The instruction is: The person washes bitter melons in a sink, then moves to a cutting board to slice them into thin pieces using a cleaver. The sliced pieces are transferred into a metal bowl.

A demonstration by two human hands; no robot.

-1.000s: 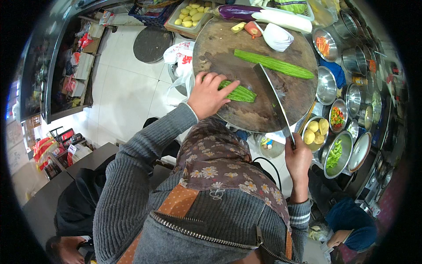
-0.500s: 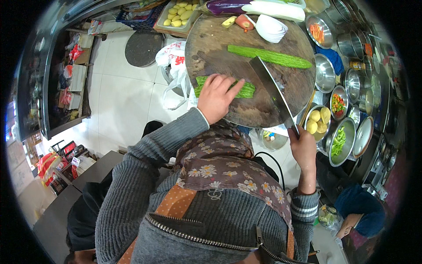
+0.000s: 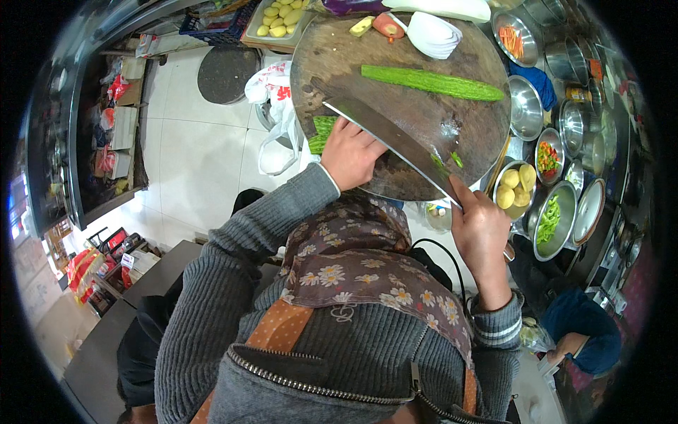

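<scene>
My right hand grips the handle of a cleaver. Its broad blade slants up and left across the round wooden chopping board, hiding some of the fingertips of my left hand. Those fingers are curled over a bumpy green gourd piece at the board's near left; only its left end shows. A longer bumpy green gourd half lies farther back. Small green slices sit right of the blade. Behind are a white onion-like piece, a carrot end and a yellowish stub.
Along the right stand metal bowls of carrot strips, chopped peppers, peeled potatoes and green strips. A tub of small potatoes and a white plastic bag are left. Another person is at lower right.
The cleaver has swung left from the board's right side to beside my left fingers. My left fingers have drawn in from spread to curled. Small green slices now show near the blade.
</scene>
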